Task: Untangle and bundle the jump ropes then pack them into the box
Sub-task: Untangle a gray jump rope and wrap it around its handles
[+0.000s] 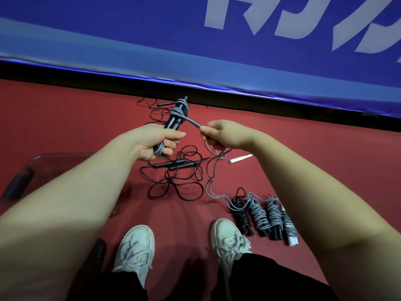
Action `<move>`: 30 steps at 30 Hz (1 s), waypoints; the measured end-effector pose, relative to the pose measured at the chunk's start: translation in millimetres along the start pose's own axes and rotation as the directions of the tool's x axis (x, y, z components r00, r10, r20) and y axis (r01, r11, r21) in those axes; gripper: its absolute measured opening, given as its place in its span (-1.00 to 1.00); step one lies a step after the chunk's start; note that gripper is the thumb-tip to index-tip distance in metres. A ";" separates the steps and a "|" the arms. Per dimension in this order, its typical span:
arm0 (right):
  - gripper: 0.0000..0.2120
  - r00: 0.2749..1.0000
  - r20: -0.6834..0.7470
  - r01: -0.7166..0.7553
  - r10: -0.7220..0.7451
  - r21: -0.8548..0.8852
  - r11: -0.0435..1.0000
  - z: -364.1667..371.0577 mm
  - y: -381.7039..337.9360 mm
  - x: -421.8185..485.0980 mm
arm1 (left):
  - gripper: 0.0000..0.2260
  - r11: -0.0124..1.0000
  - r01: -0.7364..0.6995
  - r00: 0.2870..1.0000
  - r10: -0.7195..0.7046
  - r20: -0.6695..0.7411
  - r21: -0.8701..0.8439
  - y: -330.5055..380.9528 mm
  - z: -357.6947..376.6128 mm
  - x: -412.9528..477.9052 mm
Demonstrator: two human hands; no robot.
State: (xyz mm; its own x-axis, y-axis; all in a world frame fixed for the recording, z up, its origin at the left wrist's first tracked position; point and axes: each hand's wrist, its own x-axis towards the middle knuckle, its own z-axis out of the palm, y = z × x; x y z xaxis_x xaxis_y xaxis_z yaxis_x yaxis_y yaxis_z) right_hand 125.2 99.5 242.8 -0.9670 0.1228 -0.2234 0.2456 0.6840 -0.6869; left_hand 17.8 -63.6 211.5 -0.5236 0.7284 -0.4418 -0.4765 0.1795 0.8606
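My left hand (155, 143) grips a pair of black jump-rope handles (176, 115) held together and tilted upward. A grey rope (188, 121) is looped a few times around their upper part. My right hand (219, 134) pinches that grey rope taut just right of the handles; its loose length (209, 181) trails down to the red floor. Below my hands lies a tangled black rope with black handles (173, 170). Several wound bundles (262, 216) lie side by side at the lower right. A clear box (56, 158) sits at the left, partly hidden by my left arm.
A white handle (239, 159) lies on the floor right of the tangle. Another thin black rope with a handle (159, 107) lies near the black base of the blue banner wall (195, 51). My white shoes (135, 248) stand at the bottom on the red floor.
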 end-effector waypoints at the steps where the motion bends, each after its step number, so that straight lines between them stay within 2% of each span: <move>1: -0.69 1.000 0.005 0.008 -0.008 0.019 1.000 0.2 6.7 0.9 | -0.82 1.000 -0.016 0.999 0.017 0.042 -0.021 -0.5 0.5 -1.8; 5: -0.68 0.999 0.007 0.050 -0.051 0.071 0.996 4.6 19.6 3.7 | -0.88 0.990 -0.037 0.965 0.071 0.251 -0.137 8.6 9.1 -14.5; 7: -0.69 0.994 -0.077 0.083 -0.078 0.068 0.994 4.3 20.6 4.5 | -0.92 0.987 -0.007 0.942 0.061 0.331 -0.161 14.3 16.2 -20.9; 10: -0.68 0.970 -0.191 0.140 -0.150 -0.066 0.988 2.7 22.2 5.0 | -0.91 0.990 0.044 0.919 0.012 0.394 -0.132 17.0 26.0 -26.5; 13: -0.75 0.967 -0.167 0.150 -0.191 -0.228 0.962 4.0 19.8 5.6 | -0.91 0.997 0.074 0.904 -0.058 0.423 -0.022 17.4 28.8 -28.1; 16: -0.80 0.985 -0.079 0.103 -0.156 -0.460 0.882 2.5 21.2 4.3 | -0.84 0.965 0.056 0.898 -0.161 0.410 0.255 13.7 25.5 -28.7; 19: -0.84 0.997 0.022 0.075 -0.074 -0.520 0.851 1.9 28.5 4.9 | -0.81 0.795 0.037 0.897 -0.294 0.331 0.605 6.7 25.4 -28.7; 22: -0.81 0.985 0.171 0.123 -0.011 -0.662 0.740 7.0 22.2 6.2 | -0.82 0.491 0.022 0.877 -0.428 0.219 0.871 -0.8 32.0 -24.6; 24: -0.68 0.977 0.212 0.142 0.019 -0.717 0.682 8.3 10.8 7.6 | -0.82 0.283 0.023 0.881 -0.460 0.115 0.959 -7.9 37.7 -17.1; 26: -0.63 0.976 0.218 0.173 0.009 -0.800 0.575 8.8 1.6 10.7 | -0.84 0.147 0.051 0.894 -0.447 0.020 0.988 -16.7 41.5 -8.0; 28: -0.64 0.980 0.196 0.191 -0.033 -0.877 0.442 10.2 -8.3 12.9 | -0.86 0.080 0.099 0.920 -0.386 -0.061 0.992 -25.6 41.1 -0.1; 30: -0.65 0.985 0.163 0.173 -0.058 -0.911 0.375 12.4 -19.0 13.5 | -0.84 0.123 0.159 0.945 -0.306 -0.115 0.980 -31.5 35.8 5.6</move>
State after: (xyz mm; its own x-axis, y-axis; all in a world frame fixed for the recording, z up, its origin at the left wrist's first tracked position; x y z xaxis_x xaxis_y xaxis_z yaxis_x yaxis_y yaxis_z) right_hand 108.3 79.3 244.3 -0.9554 -0.0357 -0.2932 -0.1372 0.9328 0.3333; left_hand 55.1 -41.5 191.0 -0.4299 0.5577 -0.7100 0.5504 0.7853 0.2836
